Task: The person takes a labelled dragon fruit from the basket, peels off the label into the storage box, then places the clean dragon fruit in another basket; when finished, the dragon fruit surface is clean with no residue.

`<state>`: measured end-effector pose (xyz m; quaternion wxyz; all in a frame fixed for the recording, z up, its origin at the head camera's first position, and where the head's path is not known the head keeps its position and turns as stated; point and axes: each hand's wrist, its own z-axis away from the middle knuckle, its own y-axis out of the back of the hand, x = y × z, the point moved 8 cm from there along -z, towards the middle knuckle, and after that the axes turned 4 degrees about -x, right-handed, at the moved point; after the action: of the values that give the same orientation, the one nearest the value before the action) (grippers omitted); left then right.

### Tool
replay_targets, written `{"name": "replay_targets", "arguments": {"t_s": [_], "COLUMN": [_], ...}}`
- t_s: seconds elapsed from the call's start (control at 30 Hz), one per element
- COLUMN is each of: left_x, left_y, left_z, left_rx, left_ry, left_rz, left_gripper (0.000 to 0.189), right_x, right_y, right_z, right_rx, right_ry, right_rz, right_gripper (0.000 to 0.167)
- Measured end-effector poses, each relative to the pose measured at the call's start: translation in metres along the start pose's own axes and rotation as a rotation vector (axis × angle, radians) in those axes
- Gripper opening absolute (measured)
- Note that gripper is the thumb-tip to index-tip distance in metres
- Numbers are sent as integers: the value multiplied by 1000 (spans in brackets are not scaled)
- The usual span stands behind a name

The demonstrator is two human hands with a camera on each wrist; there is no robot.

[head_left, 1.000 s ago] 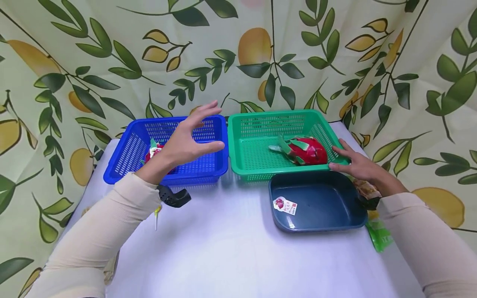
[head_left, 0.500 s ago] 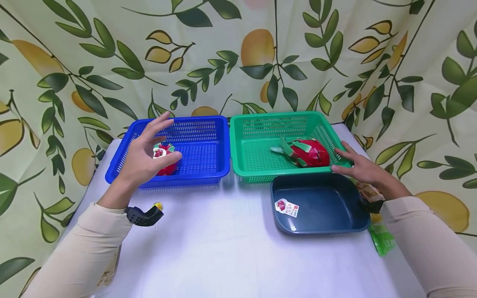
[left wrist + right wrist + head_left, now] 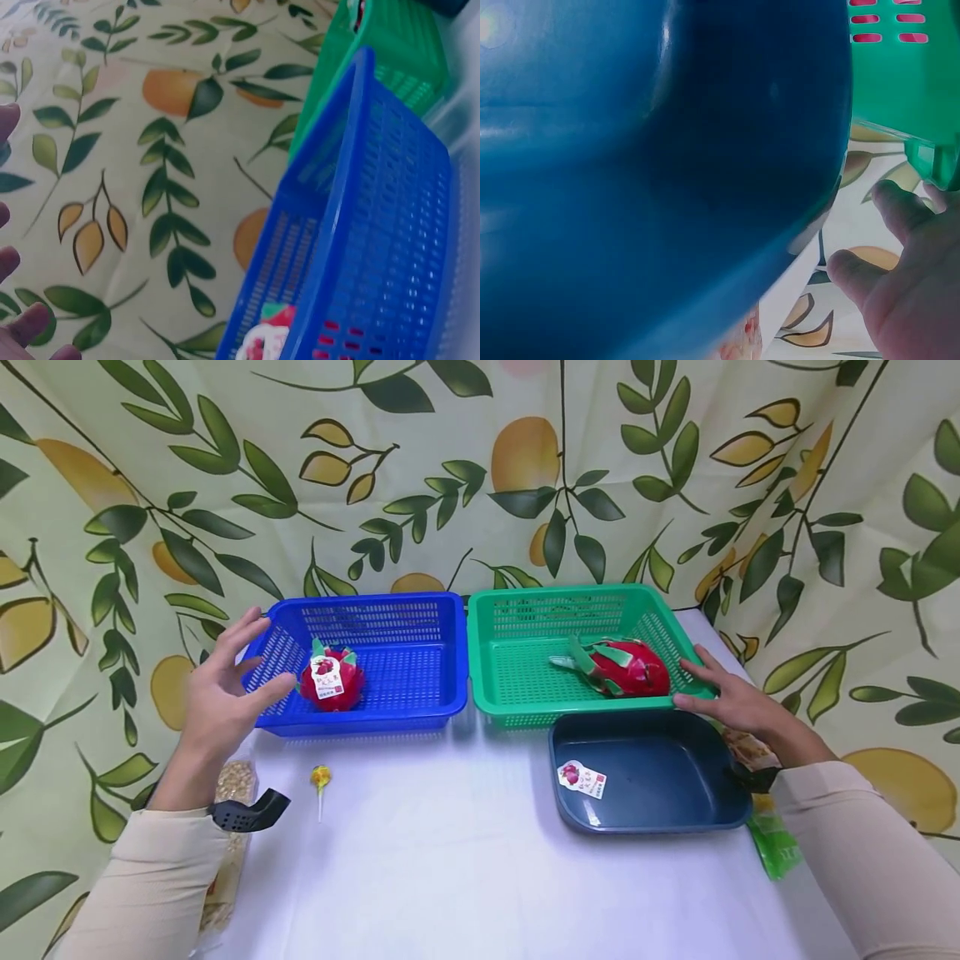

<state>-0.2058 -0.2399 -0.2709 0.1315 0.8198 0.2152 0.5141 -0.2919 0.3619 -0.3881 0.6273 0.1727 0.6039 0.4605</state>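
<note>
My left hand hangs beside the left end of the blue basket, its fingers spread and nothing between them. Inside that basket, near its left side, lies a red dragon fruit with a white label. My right hand is at the front right corner of the green basket, fingers apart and holding nothing. Whether it touches the rim is hard to tell. A second dragon fruit, with long green scales, lies in the green basket's right part. In the right wrist view, the hand is just below the green corner.
A dark blue tub with a loose-looking label stands before the green basket. A yellow lollipop lies on the white table. Packaged food is by the left forearm, and a green packet by the right.
My left hand has moved left, from over the blue basket to beyond its left end, uncovering the dragon fruit and lollipop. The right hand has stayed at the green basket's corner.
</note>
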Motion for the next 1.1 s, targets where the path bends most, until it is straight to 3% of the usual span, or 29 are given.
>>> {"name": "replay_targets", "arguments": {"t_s": [0.33,0.67,0.9,1.1], "left_x": [-36,-80,-117,-131], "left_y": [17,28,31,30], "left_z": [16,23,24,27], "left_rx": [40,35,-18,-71], "left_ry": [109,305,383,417], "left_rz": [-46,-105,-116,-130], "left_gripper": [66,69,73,73], "right_x": [0,2,1,-4], "right_y": [0,-1,-1,7], "right_z": [1,0,-1,4], "right_rx": [4,8,7,31], "right_ry": [5,1,-7,17], "right_rz": [-4,-11,-9,-29], "right_gripper": [84,85,85,81]}}
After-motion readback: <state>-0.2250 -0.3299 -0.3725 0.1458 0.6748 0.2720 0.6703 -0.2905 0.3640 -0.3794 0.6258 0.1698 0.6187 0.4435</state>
